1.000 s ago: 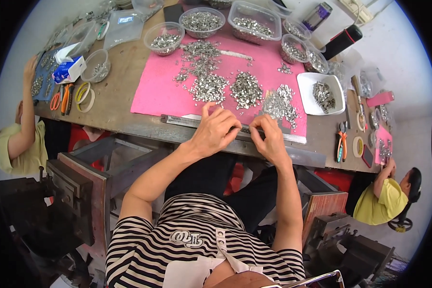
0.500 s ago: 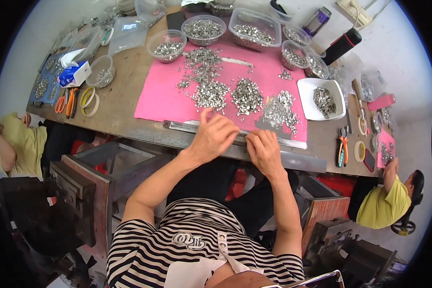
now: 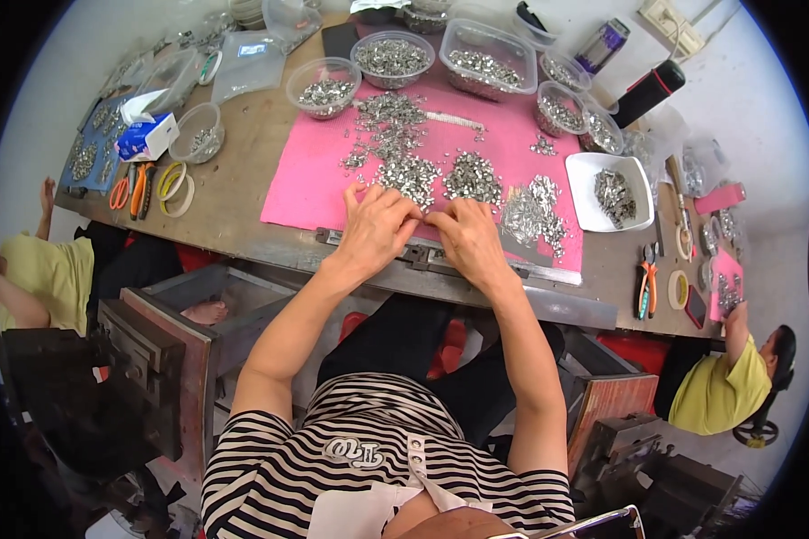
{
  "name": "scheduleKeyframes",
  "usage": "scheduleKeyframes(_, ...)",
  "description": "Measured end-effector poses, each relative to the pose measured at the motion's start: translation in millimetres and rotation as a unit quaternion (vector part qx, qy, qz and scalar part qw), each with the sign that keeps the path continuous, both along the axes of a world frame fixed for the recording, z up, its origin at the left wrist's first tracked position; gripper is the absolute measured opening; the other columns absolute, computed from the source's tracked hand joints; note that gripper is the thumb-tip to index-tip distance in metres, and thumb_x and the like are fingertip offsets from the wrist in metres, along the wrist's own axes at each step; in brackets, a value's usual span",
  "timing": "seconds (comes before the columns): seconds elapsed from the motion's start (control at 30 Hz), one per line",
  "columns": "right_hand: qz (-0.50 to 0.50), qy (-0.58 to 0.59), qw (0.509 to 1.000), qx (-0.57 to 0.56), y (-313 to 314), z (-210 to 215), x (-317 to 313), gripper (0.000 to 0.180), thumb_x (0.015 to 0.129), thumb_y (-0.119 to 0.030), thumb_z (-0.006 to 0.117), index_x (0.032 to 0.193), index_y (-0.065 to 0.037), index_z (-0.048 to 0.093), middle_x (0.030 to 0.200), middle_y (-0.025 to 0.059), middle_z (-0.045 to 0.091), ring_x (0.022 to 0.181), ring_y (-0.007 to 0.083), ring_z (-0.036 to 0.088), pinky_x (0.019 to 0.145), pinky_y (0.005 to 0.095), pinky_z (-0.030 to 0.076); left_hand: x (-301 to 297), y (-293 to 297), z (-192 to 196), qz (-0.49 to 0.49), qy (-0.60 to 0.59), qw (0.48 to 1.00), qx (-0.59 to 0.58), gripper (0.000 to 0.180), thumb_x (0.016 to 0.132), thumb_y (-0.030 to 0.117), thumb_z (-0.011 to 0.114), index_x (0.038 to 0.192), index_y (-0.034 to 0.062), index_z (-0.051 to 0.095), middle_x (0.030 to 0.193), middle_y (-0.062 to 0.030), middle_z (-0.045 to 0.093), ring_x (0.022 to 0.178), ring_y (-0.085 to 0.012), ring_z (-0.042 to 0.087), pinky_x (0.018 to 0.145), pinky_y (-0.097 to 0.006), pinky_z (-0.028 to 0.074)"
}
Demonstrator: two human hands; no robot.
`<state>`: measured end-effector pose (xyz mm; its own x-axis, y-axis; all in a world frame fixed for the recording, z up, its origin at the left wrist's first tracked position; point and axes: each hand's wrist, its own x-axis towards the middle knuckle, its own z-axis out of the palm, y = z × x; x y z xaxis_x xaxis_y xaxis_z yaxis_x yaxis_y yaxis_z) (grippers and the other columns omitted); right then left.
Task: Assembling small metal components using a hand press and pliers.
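Note:
My left hand (image 3: 373,226) and my right hand (image 3: 472,238) meet fingertip to fingertip over the near part of a pink sheet (image 3: 288,193). Both are closed in a pinch; whatever sits between the fingertips is too small to name. Just beyond them lie a pile of small shiny metal pieces (image 3: 409,176) and a darker pile (image 3: 474,178). To the right of my right hand is a third pile of thin silvery pieces (image 3: 532,216). Beneath my wrists, a long metal bar fixture (image 3: 430,259) runs along the table's front edge, partly covered by my hands.
Clear tubs of metal parts (image 3: 392,57) line the back. On the right are a white dish (image 3: 582,190), pliers (image 3: 645,283) and a dark bottle (image 3: 652,92). Pliers (image 3: 142,190), tape rolls (image 3: 173,189) and a tissue pack (image 3: 148,137) lie left. Two people in yellow sit at either side.
Both hands have moved forward from the bar fixture to just short of the piles, uncovering more of the fixture. The person at left has raised a hand.

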<state>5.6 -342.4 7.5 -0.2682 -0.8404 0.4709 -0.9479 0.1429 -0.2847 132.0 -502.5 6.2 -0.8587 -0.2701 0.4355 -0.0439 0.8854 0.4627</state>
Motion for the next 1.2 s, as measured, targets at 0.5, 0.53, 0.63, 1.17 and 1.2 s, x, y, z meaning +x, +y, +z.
scheduleKeyframes(0.5, -0.071, -0.062, 0.995, -0.023, 20, 3, -4, 0.010, 0.086, -0.003, 0.070, 0.096, -0.006, 0.070, 0.084, 0.0084, 0.058, 0.086, 0.0272, 0.059, 0.080, 0.0400, 0.043, -14, -15, -2, -0.121, 0.001, 0.992, -0.040, 0.010, 0.084, 0.018, 0.075, 0.093, 0.0215, 0.075, 0.087, 0.0009, 0.056, 0.094, -0.0197, 0.054, 0.096, -0.049, 0.031)
scheduleKeyframes(0.53, -0.071, -0.062, 0.995, -0.023, 19, 3, -3, 0.010, 0.086, -0.003, 0.070, 0.096, -0.006, 0.070, 0.084, 0.0084, 0.058, 0.086, 0.0272, 0.059, 0.080, 0.0400, 0.043, -15, -16, -2, -0.129, 0.004, 0.991, -0.048, 0.010, 0.084, 0.018, 0.075, 0.093, 0.0217, 0.075, 0.087, 0.0011, 0.056, 0.094, -0.0197, 0.054, 0.097, -0.050, 0.031)
scheduleKeyframes(0.63, -0.080, -0.052, 0.995, -0.035, 12, 1, 1, 0.010, 0.085, -0.005, 0.071, 0.095, -0.006, 0.070, 0.083, 0.0083, 0.058, 0.085, 0.0274, 0.059, 0.079, 0.0402, 0.043, -17, -18, -2, -0.142, 0.007, 0.988, -0.060, 0.009, 0.084, 0.018, 0.075, 0.092, 0.0219, 0.075, 0.088, 0.0012, 0.055, 0.094, -0.0198, 0.053, 0.098, -0.051, 0.031)
scheduleKeyframes(1.17, -0.104, -0.275, 0.955, -0.048, 71, 14, 6, 0.009, 0.087, 0.000, 0.069, 0.090, -0.003, 0.061, 0.087, 0.0090, 0.061, 0.084, 0.0277, 0.060, 0.078, 0.0377, 0.043, -14, -10, 0, -0.113, -0.001, 0.993, -0.047, 0.006, 0.087, 0.017, 0.073, 0.090, 0.0137, 0.069, 0.090, -0.0002, 0.059, 0.096, -0.0196, 0.057, 0.102, -0.049, 0.030)
scheduleKeyframes(1.2, -0.091, -0.261, 0.959, -0.058, 74, 11, 9, 0.010, 0.087, 0.000, 0.069, 0.091, -0.003, 0.061, 0.087, 0.0094, 0.061, 0.084, 0.0281, 0.060, 0.078, 0.0380, 0.043, -14, -9, 1, -0.105, -0.003, 0.994, -0.042, 0.006, 0.087, 0.017, 0.073, 0.090, 0.0131, 0.069, 0.090, -0.0006, 0.059, 0.096, -0.0196, 0.057, 0.101, -0.048, 0.030)
